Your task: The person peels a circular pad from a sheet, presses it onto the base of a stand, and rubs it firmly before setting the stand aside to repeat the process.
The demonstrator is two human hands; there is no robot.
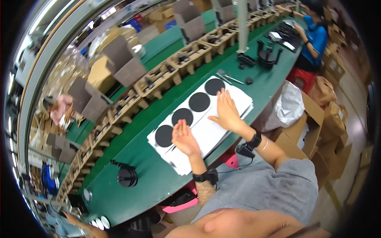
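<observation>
A stack of white sheets [212, 133] lies on the green table in front of me. Along its far side runs a row of several black discs [199, 102]. My left hand [185, 139] is over the near left part of the stack, fingers stretched and palm turned inward, its fingertips by the black discs. Farther right, my right hand [228, 112] is over the sheets with fingers straight and thumb apart, its fingertips near the farthest disc [214, 86]. Neither hand holds anything. Whether the palms touch the paper, I cannot tell. Black bands circle both wrists.
Pulp trays with dark parts [156, 81] line the far table edge. A black device [127, 175] stands left, another [268, 55] right, near a tool [232, 78]. A co-worker in blue [316, 39] works at far right. A white bag [285, 107] and cardboard box [297, 137] flank me.
</observation>
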